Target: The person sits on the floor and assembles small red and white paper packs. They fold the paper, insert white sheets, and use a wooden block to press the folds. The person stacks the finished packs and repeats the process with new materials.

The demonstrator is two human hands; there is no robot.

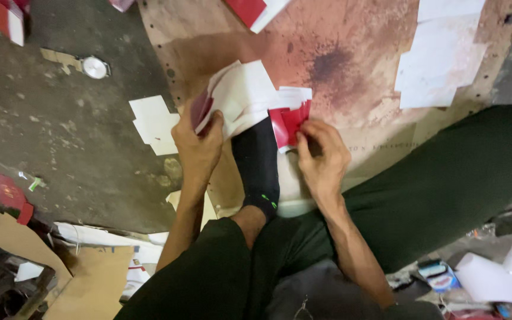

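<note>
card sheets (241, 95) — pinched by left hand (198, 142), right hand (322, 155)

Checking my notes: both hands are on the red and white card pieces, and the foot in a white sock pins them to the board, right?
Not quite: the sock is black, not white, as the head view shows. The left hand and right hand do hold the red and white card pieces on the board.

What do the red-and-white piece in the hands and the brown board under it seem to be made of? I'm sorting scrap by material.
The red-and-white piece looks like thin coated card or paper: it bends and creases sharply under the left hand and right hand, with a faint sheen on the red. The brown board looks like plywood or hardboard: flat, matte, stained, with small holes near its edge.
</note>
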